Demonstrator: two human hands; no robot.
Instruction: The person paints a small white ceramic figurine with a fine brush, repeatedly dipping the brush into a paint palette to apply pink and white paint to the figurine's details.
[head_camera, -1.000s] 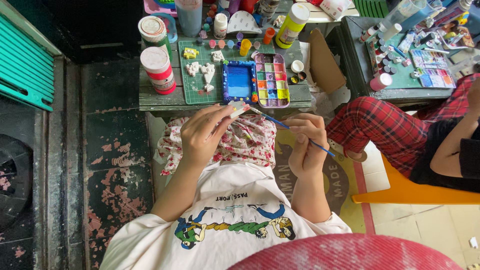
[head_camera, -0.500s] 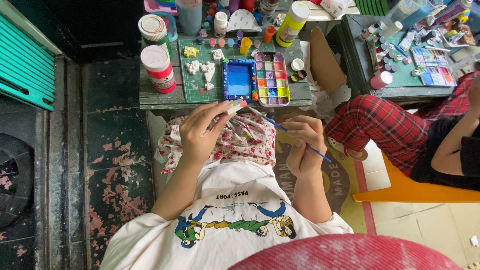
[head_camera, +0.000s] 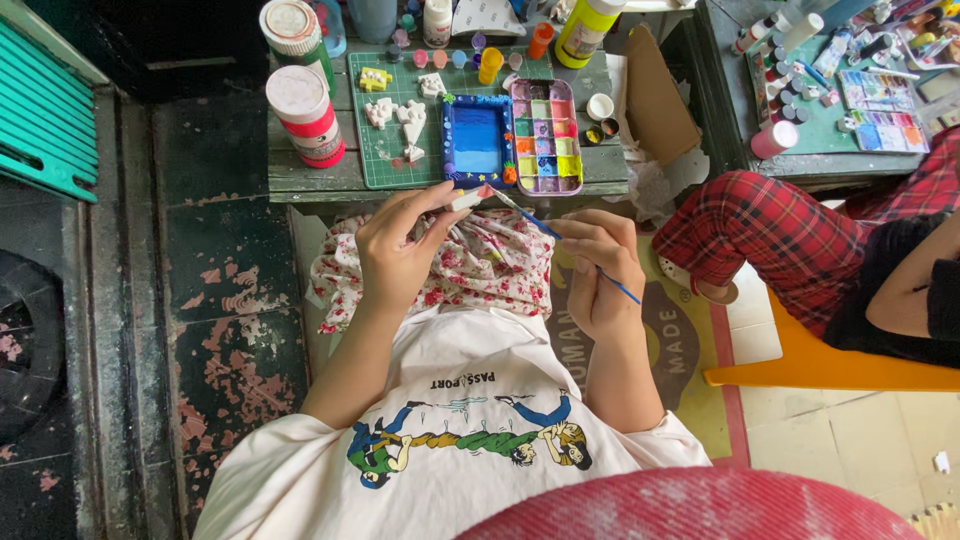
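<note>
We are holding a small white piece (head_camera: 466, 199) up in our left hand (head_camera: 400, 250), pinching it between thumb and fingertips while the other fingers are curling loosely behind it. Our right hand (head_camera: 597, 270) is gripping a thin blue paintbrush (head_camera: 560, 240) in a pen hold, fingers closed around the shaft, with the handle running back past the hand to the near right. The brush tip is pointing left and far, meeting the end of the white piece, or sitting just beside it; we cannot tell whether the bristles are actually touching. Both hands are hovering over our lap, just near of the edge of the wooden table (head_camera: 310, 175).

On the table, just beyond the piece, a blue painted tray (head_camera: 476, 140) is lying beside a paint palette (head_camera: 546, 135) with many coloured wells. Left of the tray, several white unpainted shapes (head_camera: 395, 115) are resting on a green cutting mat (head_camera: 370, 150). Two red-and-white jars (head_camera: 305, 115) are standing at the far left. To the right, another person in red plaid trousers (head_camera: 770, 215) is sitting on an orange chair (head_camera: 820, 365).
</note>
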